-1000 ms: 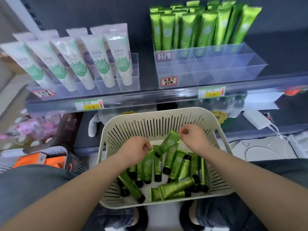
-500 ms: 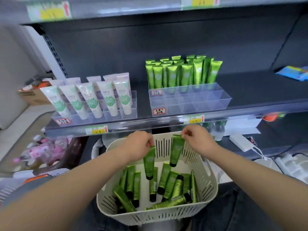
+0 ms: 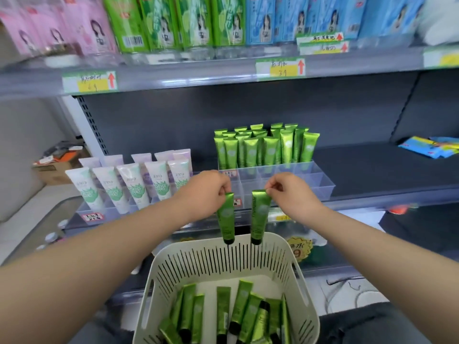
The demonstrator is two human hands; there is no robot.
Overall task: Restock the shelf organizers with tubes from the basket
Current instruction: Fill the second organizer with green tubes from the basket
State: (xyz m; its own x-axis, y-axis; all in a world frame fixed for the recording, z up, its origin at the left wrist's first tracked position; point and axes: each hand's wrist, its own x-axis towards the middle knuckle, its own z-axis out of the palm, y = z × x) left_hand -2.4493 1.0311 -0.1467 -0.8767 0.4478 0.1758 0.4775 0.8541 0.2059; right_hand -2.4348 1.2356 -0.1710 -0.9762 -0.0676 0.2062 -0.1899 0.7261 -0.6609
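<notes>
The near side of the cream slotted basket (image 3: pixel 159 289) runs off the bottom of the view, cutting short several of the loose tubes (image 3: pixel 238 311) heaped inside it. The lettering along the tubes is too blurred to read. The left hand (image 3: pixel 206 192) pinches the flat crimped end of one green tube (image 3: pixel 226 219), and the right hand (image 3: pixel 290 194) pinches the crimp of a second green tube (image 3: pixel 259 217); the fingertips are partly tucked behind the crimps. Both tubes hang nearly upright, long axis vertical, black cap down and crimp up. They hang side by side but apart, above the basket's far rim and in front of the shelf edge. Each is a glossy metallic green with a pale round mark halfway down. Just behind the hands stands a clear divided organizer (image 3: pixel 320 182), its rear rows packed with matching upright tubes (image 3: pixel 263 147). To its left stand white and lilac tubes (image 3: pixel 134 184).
</notes>
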